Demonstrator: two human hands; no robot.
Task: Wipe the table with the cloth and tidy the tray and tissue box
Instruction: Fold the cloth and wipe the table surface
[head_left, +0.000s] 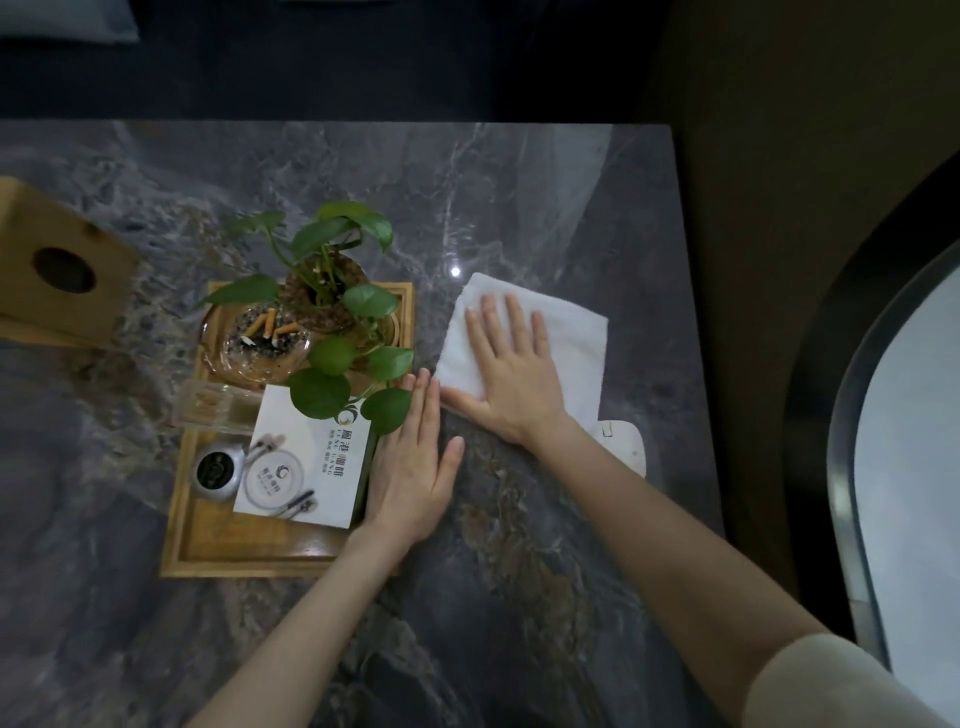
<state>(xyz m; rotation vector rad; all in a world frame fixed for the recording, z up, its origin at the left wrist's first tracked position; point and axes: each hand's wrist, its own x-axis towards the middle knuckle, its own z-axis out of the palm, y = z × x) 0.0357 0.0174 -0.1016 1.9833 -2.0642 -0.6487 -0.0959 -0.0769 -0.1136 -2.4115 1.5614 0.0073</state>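
Two bare hands work on the dark grey veined marble table (545, 218). The right hand (511, 371) lies flat, fingers spread, palm down on the folded white terry cloth (566, 332), which sits right of the centre of the tabletop; it presses the cloth rather than clamping it. The left hand (415, 462) is open and holds nothing, its fingers together and its edge against the right rim of the shallow rectangular wooden tray (249, 561). That tray carries a leafy green potted plant (332, 291), a round glass ashtray with cigarette butts (262, 338), a white printed card (306, 462) and a small round silver lidded pot (218, 470). The wooden tissue box with a round hole (57, 265) stands well apart at the far left edge.

To wipe well, I judge the palm should keep even pressure across the whole cloth and sweep in overlapping strokes, while the left hand steadies or slides the tray gently, since the plant could tip and ash could spill
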